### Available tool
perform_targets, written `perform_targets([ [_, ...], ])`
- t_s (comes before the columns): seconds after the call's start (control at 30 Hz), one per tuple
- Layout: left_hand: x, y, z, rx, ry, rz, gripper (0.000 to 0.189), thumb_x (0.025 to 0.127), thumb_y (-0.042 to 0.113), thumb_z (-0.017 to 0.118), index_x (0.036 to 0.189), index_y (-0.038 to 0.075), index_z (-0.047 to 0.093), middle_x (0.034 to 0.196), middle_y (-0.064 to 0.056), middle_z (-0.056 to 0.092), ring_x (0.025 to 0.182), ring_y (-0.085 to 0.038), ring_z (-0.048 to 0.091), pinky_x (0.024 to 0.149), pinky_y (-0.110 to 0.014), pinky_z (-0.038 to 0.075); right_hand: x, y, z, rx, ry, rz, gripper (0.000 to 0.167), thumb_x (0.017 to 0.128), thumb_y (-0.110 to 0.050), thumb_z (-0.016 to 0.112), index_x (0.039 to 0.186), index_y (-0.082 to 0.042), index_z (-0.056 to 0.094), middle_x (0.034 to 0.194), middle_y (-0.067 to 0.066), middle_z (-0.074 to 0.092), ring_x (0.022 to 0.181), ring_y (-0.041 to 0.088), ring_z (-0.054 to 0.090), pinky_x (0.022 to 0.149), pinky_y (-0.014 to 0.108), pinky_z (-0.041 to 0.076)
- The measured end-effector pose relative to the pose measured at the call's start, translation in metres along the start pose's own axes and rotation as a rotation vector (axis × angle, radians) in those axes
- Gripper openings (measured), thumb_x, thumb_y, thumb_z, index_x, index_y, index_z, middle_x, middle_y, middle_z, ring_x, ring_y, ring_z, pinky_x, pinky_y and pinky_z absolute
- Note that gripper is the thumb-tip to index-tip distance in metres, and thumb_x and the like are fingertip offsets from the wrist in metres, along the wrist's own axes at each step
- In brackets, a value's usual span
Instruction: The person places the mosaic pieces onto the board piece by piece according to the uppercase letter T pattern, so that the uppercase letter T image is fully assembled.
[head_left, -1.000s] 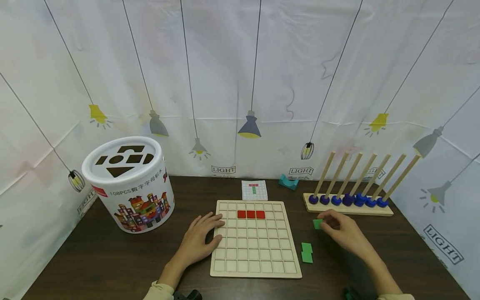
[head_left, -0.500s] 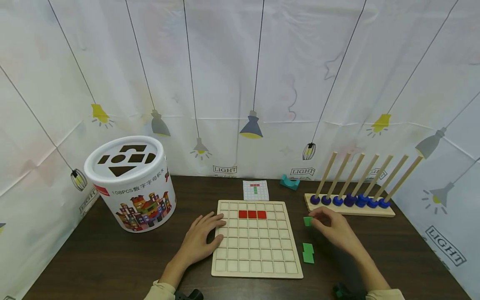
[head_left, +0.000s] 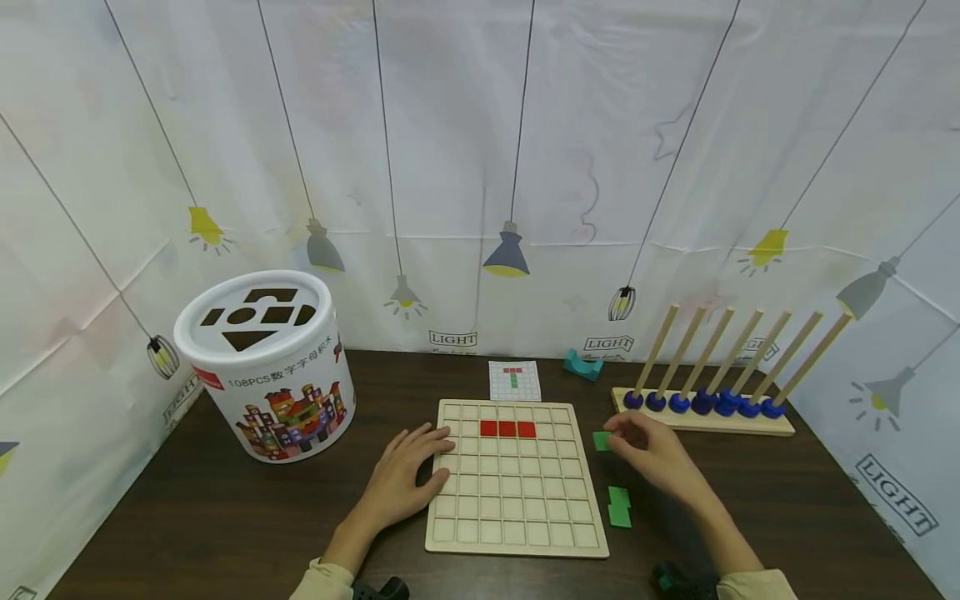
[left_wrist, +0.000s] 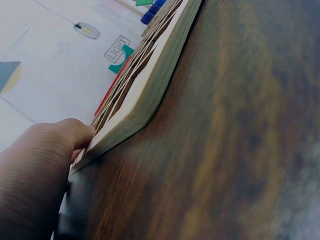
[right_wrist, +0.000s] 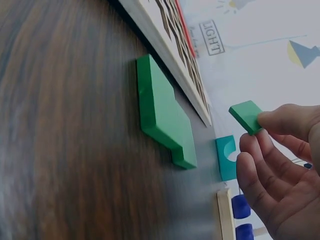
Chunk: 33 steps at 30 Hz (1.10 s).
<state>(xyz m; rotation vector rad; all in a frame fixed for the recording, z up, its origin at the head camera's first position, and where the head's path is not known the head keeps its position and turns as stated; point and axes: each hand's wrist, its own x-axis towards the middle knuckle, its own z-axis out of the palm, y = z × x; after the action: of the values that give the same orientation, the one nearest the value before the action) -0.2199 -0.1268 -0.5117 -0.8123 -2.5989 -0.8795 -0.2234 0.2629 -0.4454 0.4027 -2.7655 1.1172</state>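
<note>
My right hand (head_left: 654,454) pinches a small green square tile (right_wrist: 246,116) between thumb and fingertips, held up just right of the gridded wooden board (head_left: 517,533). The other fingers curl loosely below it in the right wrist view. My left hand (head_left: 401,477) rests on the board's left edge, fingers spread and relaxed, thumb (left_wrist: 80,131) at the rim. Three red tiles (head_left: 507,428) sit side by side in one row of the board, near its top. Two more green tiles (head_left: 619,507) lie together on the table, right of the board.
Behind the board lies a pattern card (head_left: 525,385) showing a red and green T. A teal arch block (head_left: 582,365) and a peg rack (head_left: 712,422) with blue beads stand at the back right. A large white block tub (head_left: 300,425) is on the left.
My right hand has moved left with the green tile, from near the peg rack toward the board's right edge. The left hand has kept its place on the board.
</note>
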Motion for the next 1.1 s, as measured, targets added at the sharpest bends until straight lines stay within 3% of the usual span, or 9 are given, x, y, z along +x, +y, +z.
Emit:
perform_targets([
  [0.33, 0.002, 0.004, -0.001, -0.024, -0.028, -0.016, 0.038, 0.091, 0.031, 0.06, 0.128, 0.02, 0.059, 0.143, -0.001, 0.049, 0.137, -0.031, 0.038, 0.112, -0.06, 0.023, 0.004, -0.004, 0.009, 0.065, -0.037, -0.008, 0.018, 0.09, -0.017, 0.064, 0.105, -0.009, 0.062, 0.094, 0.003, 0.065, 0.08, 0.004, 0.061, 0.066, 0.022, 0.051],
  [0.63, 0.001, 0.004, -0.002, -0.018, -0.028, -0.022, 0.038, 0.091, 0.03, 0.06, 0.127, 0.02, 0.06, 0.142, -0.001, 0.05, 0.137, -0.031, 0.039, 0.112, -0.06, 0.024, 0.012, -0.015, 0.02, 0.144, -0.094, -0.01, 0.018, 0.092, -0.021, 0.062, 0.106, -0.01, 0.062, 0.097, 0.006, 0.066, 0.085, 0.017, 0.064, 0.068, 0.023, 0.051],
  [1.1, 0.003, 0.002, -0.003, -0.018, -0.031, -0.024, 0.038, 0.091, 0.03, 0.06, 0.128, 0.02, 0.059, 0.142, -0.001, 0.05, 0.137, -0.031, 0.039, 0.113, -0.058, 0.023, 0.024, -0.031, 0.038, 0.223, -0.14, -0.014, 0.018, 0.093, -0.017, 0.06, 0.108, -0.008, 0.061, 0.099, 0.01, 0.065, 0.08, 0.024, 0.065, 0.063, 0.023, 0.051],
])
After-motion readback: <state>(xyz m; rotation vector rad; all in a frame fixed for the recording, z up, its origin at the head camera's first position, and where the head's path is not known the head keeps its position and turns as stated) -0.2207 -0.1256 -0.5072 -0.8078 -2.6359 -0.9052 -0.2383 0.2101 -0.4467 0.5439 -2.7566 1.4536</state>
